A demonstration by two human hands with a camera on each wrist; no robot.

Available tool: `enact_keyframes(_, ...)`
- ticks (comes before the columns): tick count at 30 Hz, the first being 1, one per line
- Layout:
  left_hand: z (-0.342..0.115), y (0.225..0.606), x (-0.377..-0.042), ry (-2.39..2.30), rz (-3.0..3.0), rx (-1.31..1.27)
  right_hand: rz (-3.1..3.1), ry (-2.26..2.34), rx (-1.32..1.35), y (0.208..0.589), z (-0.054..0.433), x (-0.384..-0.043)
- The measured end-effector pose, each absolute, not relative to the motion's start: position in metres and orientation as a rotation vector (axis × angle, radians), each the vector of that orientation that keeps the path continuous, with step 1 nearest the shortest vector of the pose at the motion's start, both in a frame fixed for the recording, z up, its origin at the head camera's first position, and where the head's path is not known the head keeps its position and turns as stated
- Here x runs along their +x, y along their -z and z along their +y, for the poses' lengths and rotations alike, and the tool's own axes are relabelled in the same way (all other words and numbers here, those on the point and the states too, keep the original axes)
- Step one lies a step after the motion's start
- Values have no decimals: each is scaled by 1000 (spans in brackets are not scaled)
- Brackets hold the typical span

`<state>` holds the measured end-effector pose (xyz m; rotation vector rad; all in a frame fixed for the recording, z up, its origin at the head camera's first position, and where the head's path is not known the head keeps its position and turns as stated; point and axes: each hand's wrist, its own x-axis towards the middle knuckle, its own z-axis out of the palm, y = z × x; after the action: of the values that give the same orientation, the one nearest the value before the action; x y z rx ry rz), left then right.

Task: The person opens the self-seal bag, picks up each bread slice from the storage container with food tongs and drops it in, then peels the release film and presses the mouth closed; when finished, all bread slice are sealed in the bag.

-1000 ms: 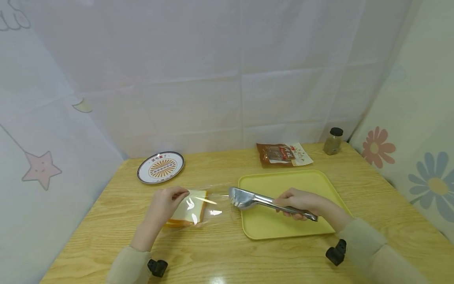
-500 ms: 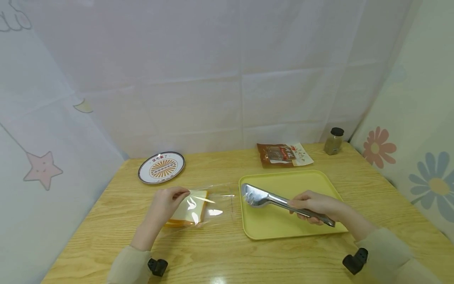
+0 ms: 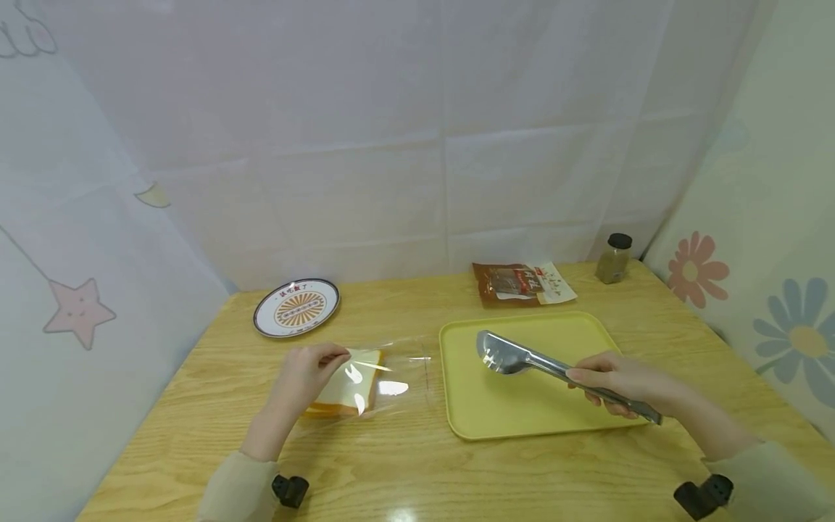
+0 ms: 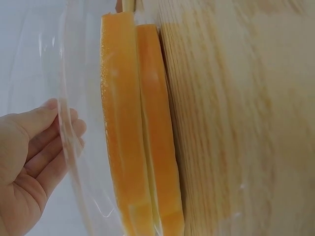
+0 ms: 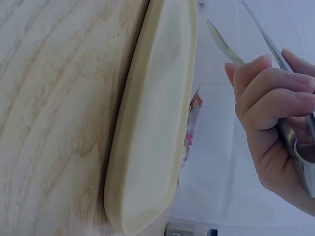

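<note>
In the head view my left hand [image 3: 306,373] pinches the upper edge of a clear plastic bag [image 3: 411,370]. Inside that bag lie two stacked slices of bread [image 3: 352,380]; their orange crusts [image 4: 128,123] show side by side in the left wrist view. My right hand [image 3: 616,380] holds metal tongs [image 3: 535,359] above the yellow tray [image 3: 463,428], with the tongs' head pointing left. From the right wrist, the fingers [image 5: 275,93] are curled round the tongs' arms, which stand apart with nothing between them.
A round patterned plate [image 3: 296,308] stands at the back left of the wooden table [image 3: 365,471]. Behind the tray lie a brown and white food packet [image 3: 522,284] and, farther right, a jar [image 3: 613,259] with a black lid. White cloth hangs along the back.
My right hand has drawn the tongs to the right, from the bag's open end to over the tray. The left hand has stayed at the bag.
</note>
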<state>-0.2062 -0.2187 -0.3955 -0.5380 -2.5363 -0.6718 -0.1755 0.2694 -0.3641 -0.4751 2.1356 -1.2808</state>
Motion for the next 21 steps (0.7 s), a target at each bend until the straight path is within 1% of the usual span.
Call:
enact_keyframes(9,-219,394,-207,660,-2559,-544,2245,1236,-461,355,296,-163)
enact_keyframes(21,-219,396,-208,698,-2628,-533,2359,1243,-424,365,336,-155)
